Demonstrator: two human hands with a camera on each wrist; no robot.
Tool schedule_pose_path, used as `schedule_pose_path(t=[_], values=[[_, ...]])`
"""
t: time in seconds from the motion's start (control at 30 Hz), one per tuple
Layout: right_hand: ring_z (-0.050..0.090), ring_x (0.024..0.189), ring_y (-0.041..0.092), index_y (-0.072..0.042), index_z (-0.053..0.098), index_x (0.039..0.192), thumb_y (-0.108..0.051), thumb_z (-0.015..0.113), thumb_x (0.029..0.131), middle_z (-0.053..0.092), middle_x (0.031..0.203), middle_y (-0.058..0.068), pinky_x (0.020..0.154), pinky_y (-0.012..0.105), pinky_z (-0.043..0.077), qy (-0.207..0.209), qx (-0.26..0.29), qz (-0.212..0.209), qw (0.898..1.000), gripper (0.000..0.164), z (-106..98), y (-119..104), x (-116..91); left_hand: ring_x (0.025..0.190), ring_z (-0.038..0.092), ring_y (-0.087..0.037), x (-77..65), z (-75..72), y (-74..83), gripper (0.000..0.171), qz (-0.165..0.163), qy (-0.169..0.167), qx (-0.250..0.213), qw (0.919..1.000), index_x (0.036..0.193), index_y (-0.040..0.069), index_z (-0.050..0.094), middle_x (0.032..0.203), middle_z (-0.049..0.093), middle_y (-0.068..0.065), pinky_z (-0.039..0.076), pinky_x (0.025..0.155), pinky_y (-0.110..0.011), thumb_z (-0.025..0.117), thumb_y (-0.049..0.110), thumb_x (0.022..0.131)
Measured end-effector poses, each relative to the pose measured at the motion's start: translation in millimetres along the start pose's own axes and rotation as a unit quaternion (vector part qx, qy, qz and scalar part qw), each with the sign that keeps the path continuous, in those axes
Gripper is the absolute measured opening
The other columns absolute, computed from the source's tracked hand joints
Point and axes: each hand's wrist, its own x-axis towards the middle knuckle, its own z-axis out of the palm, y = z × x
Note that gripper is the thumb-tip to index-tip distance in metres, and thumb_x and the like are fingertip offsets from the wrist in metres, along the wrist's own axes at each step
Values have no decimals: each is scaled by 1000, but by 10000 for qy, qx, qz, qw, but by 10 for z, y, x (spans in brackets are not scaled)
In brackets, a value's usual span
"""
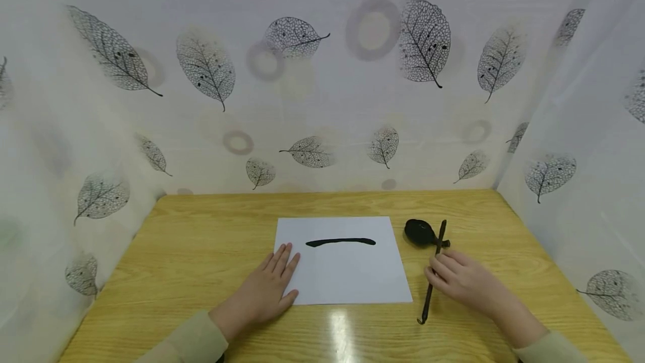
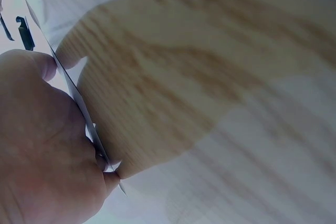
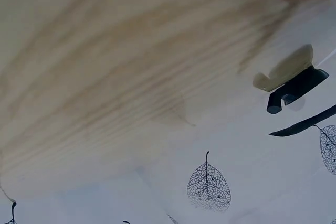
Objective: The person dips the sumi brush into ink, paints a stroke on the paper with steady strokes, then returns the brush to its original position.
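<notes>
My left hand (image 1: 267, 287) rests with spread, straight fingers on the left edge of a white paper sheet (image 1: 353, 273). A single thick black horizontal stroke (image 1: 342, 241) crosses the sheet's upper half. The left wrist view shows this hand (image 2: 47, 140) beside the paper's edge. To the right of the paper, my right hand (image 1: 466, 282) pinches a dark calligraphy brush (image 1: 428, 298) around its middle. Its bristle end points away from me, and a small loop hangs at the near end. Past the bristles lies a black ink dish (image 1: 419, 232) with a stubby handle.
The wooden table (image 1: 211, 228) stretches around the paper. White curtains (image 1: 322, 99) printed with leaves stand behind it and along both sides. In the right wrist view, the ink dish (image 3: 299, 87) and the brush tip (image 3: 302, 124) appear apart.
</notes>
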Motion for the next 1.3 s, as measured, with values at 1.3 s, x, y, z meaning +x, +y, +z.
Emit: schedule_pose_path(t=[1.3], values=[[69, 89, 16, -15, 72, 96, 3, 9, 114, 72, 97, 1, 82, 31, 60, -911, 182, -420, 9948, 68, 31, -82, -71, 164, 20, -42, 39, 72, -20, 76, -57, -42, 17, 10000, 166, -1, 28, 175, 19, -27, 28, 132, -54, 48, 46, 110]])
